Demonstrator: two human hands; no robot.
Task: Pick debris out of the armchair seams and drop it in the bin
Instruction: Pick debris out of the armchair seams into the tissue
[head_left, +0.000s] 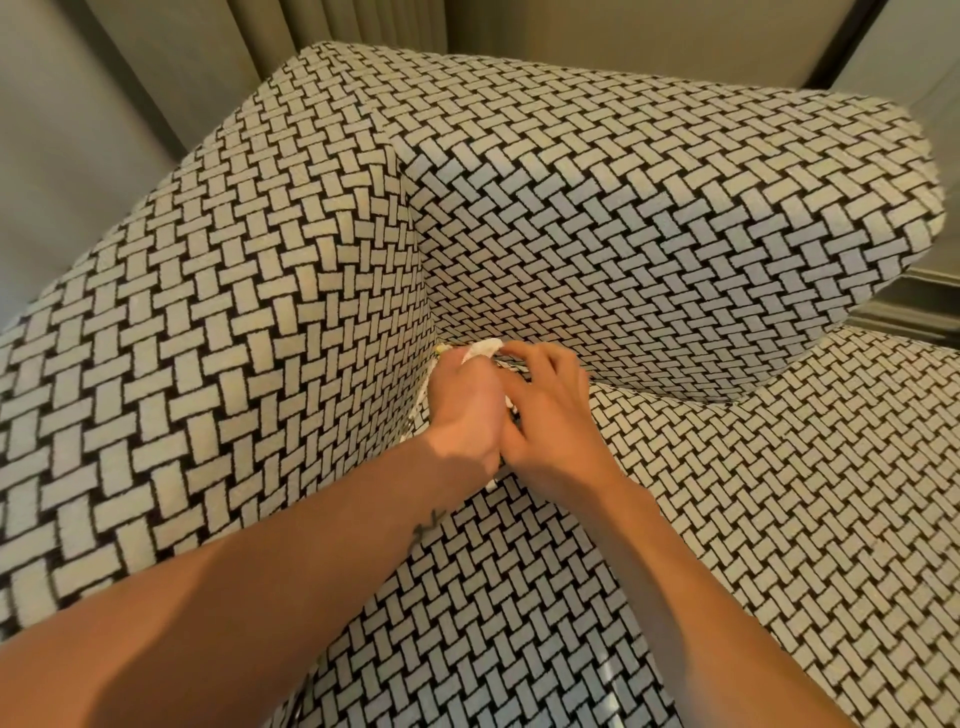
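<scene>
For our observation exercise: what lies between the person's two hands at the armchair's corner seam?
A crumpled white scrap lies between the left hand and the right hand, at the armchair seam; the head view shows it.

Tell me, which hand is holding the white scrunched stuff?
The left hand: it grips the white wad in a fist, while the right hand beside it has spread fingers.

One head-worn wide-angle view looks forward and steeply down, close over the armchair, at its inner corner beyond both forearms.
</scene>
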